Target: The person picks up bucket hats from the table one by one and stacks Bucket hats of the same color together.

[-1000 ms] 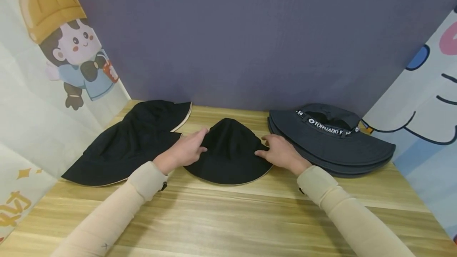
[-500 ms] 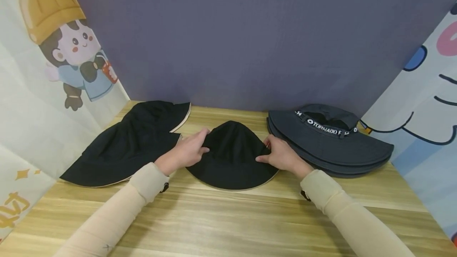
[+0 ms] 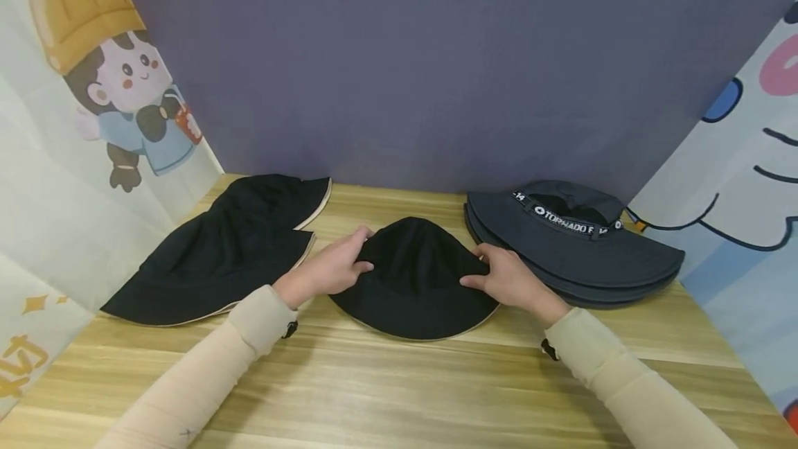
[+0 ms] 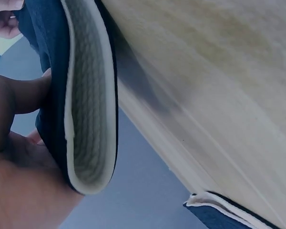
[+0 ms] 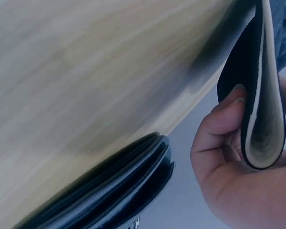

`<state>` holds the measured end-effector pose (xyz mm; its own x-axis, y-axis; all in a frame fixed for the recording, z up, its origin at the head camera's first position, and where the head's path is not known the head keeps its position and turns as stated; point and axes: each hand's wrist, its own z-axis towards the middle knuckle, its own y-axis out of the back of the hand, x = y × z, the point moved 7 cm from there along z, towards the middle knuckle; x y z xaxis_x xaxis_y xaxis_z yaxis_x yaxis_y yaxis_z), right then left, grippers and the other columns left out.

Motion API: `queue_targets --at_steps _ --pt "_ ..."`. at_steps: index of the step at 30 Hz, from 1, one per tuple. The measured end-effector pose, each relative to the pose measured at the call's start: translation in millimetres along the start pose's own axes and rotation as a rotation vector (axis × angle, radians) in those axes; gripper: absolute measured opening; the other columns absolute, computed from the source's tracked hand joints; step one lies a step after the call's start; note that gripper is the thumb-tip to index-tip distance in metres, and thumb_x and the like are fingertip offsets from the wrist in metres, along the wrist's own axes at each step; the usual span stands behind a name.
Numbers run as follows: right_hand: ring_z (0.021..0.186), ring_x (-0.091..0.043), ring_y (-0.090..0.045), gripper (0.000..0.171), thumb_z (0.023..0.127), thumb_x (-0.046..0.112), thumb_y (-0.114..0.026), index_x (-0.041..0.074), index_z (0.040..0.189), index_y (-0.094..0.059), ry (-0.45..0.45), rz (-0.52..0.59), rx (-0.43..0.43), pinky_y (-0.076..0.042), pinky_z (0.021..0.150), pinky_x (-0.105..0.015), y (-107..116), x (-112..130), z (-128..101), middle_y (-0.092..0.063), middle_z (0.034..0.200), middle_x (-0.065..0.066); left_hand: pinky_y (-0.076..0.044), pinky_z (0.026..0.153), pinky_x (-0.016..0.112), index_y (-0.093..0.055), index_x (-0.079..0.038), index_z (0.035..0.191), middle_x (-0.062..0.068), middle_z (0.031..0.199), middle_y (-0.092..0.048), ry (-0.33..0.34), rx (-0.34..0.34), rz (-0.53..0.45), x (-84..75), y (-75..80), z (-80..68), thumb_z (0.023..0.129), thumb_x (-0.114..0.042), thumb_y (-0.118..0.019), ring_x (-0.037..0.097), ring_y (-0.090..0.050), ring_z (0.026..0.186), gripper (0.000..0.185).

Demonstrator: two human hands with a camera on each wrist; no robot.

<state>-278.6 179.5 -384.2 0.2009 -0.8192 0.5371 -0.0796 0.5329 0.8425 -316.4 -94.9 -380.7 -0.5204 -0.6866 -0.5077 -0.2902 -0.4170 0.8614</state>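
Wooden table [image 3: 399, 393], light grain, set against one grey back wall [image 3: 436, 68] with one cartoon-printed panel on each side, two in all.

Item 1: folded black hat [image 3: 416, 276], one piece, cream edging along its curved brim, lying flat at the middle of the table, nearer the back edge than the front. Both hands hold it. The left hand [image 3: 330, 269] grips its left side, fingers curled over the cloth and thumb beneath; the left wrist view shows the folded brim with its pale lining pressed against the palm. The right hand [image 3: 508, 276] pinches its right side, thumb under and fingers on top; the right wrist view shows the thumb [image 5: 224, 114] against the dark outer face of the fold.

Item 2: black hats [image 3: 231, 248] at the back left corner, cream-edged, overlapping; two seem to lie there, though the dark cloth makes the count uncertain. Just beside the left hand, not held.

Item 3: stack of dark grey brimmed hats [image 3: 573, 248] at the back right corner, three brim edges visible, the top one carrying one band with white lettering. Close to the right hand, not touched as far as the head view shows.

Sleeves: two, beige, one per forearm.
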Motion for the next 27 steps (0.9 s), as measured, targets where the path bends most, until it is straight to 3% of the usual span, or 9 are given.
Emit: queue_targets --at_steps 5,8,15,27 --pt "0.079 -0.02 -0.057 0.037 0.089 0.029 -0.081 0.003 0.11 -0.064 0.006 0.005 0.0 -0.047 0.073 -0.038 4 -1 -7 -0.064 0.091 -0.005 -0.046 0.101 0.048 -0.038 -0.002 0.143 0.022 0.135 -0.058 -0.01 0.009 -0.009 -4.3 -0.1 -2.0 0.102 -0.016 -0.064 0.032 -0.059 0.122 0.05" --pt "0.079 -0.019 -0.058 0.036 0.089 0.03 -0.08 0.005 0.11 -0.064 0.004 0.004 0.005 -0.048 0.074 -0.038 4 -4 -12 -0.065 0.091 -0.004 -0.047 0.097 0.047 -0.039 -0.003 0.141 0.021 0.131 -0.06 -0.017 0.021 -0.012 -6.8 -1.5 -2.6 0.102 -0.015 -0.064 0.03 -0.061 0.115 0.048" --pt "0.083 -0.019 -0.059 0.039 0.089 0.03 -0.081 0.003 0.112 -0.065 0.01 -0.001 -0.001 -0.049 0.077 -0.04 5 -10 -23 -0.066 0.095 -0.004 -0.047 0.099 0.046 -0.039 -0.001 0.143 0.022 0.13 -0.061 -0.039 0.049 -0.011 -11.9 -6.6 -4.6 0.103 -0.015 -0.062 0.029 -0.061 0.116 0.048" --pt "0.103 -0.032 -0.063 0.056 0.091 0.038 -0.078 -0.003 0.125 -0.062 -0.058 -0.011 0.056 -0.051 0.086 -0.05 14 -19 -39 -0.067 0.116 -0.018 -0.047 0.078 0.038 -0.029 -0.006 0.149 0.009 0.096 -0.064 -0.062 0.1 -0.077 -21.1 -15.2 -10.4 0.104 -0.018 -0.061 0.018 -0.058 0.077 0.057"
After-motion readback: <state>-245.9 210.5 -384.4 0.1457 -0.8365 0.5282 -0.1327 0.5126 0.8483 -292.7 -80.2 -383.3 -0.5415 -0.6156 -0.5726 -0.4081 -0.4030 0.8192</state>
